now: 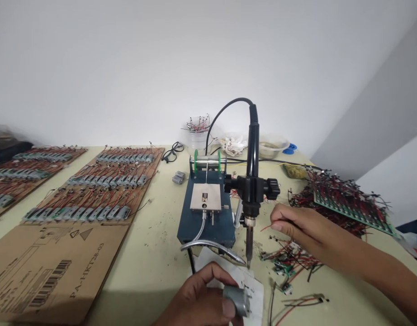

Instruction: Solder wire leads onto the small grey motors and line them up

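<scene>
Gripping a small metal DC motor [237, 301] in a closed, wrapped grasp, the left hand [196, 303] sits at the near edge of the bench, just below and to the left of the tip of a soldering iron [249, 244]. The iron is clamped point-down in a black stand [252, 188]. The right hand [298, 226] pinches a thin red wire [266, 227] between narrowly closed fingertips, to the right of the iron. Whether the iron is hot cannot be told, but if it is, a small slip of either hand could burn skin or melt the wire's insulation. A sheet of white paper [244, 283] lies close under the tip and could scorch if it touches. A shaky hold could leave a weak joint, while the loose wired pieces [290, 258] at right could snag the right hand and drag the wire aside.
</scene>
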Available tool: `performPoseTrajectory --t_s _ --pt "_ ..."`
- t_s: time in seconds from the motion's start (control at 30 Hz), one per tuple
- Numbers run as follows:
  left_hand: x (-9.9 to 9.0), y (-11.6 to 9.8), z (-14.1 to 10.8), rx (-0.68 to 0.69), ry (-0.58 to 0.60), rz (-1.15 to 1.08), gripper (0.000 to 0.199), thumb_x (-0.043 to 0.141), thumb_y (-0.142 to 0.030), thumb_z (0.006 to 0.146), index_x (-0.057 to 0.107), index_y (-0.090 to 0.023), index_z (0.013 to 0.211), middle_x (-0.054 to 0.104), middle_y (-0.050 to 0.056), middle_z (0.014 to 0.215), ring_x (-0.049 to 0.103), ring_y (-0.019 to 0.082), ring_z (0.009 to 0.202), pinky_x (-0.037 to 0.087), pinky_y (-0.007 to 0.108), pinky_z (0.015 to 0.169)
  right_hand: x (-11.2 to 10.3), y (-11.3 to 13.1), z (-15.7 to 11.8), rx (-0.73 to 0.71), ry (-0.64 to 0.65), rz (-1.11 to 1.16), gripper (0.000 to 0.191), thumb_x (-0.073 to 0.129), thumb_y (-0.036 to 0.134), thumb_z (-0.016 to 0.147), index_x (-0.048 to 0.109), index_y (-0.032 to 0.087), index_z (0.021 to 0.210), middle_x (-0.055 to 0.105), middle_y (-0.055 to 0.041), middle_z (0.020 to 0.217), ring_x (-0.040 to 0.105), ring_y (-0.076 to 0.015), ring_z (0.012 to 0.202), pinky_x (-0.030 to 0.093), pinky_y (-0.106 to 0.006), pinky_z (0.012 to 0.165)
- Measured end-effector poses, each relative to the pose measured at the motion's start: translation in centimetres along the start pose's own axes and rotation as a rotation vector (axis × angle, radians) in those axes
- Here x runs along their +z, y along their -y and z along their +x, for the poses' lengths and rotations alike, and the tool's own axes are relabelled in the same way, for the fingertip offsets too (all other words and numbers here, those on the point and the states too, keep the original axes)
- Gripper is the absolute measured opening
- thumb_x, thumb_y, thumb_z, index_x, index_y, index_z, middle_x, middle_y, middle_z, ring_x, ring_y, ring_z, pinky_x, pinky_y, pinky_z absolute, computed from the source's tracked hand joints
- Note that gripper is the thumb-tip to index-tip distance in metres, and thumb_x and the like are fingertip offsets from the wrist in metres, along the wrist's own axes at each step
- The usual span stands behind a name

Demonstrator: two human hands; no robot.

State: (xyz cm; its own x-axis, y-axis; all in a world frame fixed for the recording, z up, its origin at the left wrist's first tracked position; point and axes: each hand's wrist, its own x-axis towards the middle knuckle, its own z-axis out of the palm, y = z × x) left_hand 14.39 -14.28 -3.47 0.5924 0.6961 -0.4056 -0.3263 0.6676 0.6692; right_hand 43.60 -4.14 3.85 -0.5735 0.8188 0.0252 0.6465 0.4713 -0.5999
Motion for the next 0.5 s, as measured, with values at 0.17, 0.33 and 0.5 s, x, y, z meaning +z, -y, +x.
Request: performPoseTrajectory --t_s 0.17,0.33,0.5 --pt "0.5 -0.9 0.0 -0.041 -0.065 -0.003 0.066 0.094 -0.059 0.057 0.055 -0.022 0.097 0.071 -0.001 0.060 0.043 0.006 0.041 0.020 0.022 0.046 1.1 0.4 -0.3 0.013 0.055 0.050 0.034 0.039 0.046 0.116 0.061 0.027 0.099 0.064 -0.0008 0.090 0.060 -0.0193 0.082 0.045 -0.034 0.074" --pt "2.0 -2.1 -1.3 0.011 -0.184 -0.013 0.063 0.090 -0.061 0.069 0.061 -0.018 0.104 0.073 0.002 0.066 0.042 0.005 0.047 0.016 0.023 0.052 1.5 1.3 -0.6 0.040 0.003 0.090 0.032 0.042 0.047 0.116 0.062 0.028 0.101 0.064 0.0000 0.091 0.060 -0.0182 0.081 0.044 -0.033 0.073" --pt "1.0 -1.5 -0.6 -0.049 -0.115 0.019 0.070 0.093 -0.067 0.063 0.059 -0.020 0.103 0.075 0.002 0.067 0.046 0.006 0.044 0.018 0.024 0.049 2.0 1.3 -1.0 0.008 0.000 0.105 0.029 0.046 0.047 0.116 0.063 0.028 0.102 0.066 0.0000 0.094 0.061 -0.0180 0.081 0.043 -0.032 0.071"
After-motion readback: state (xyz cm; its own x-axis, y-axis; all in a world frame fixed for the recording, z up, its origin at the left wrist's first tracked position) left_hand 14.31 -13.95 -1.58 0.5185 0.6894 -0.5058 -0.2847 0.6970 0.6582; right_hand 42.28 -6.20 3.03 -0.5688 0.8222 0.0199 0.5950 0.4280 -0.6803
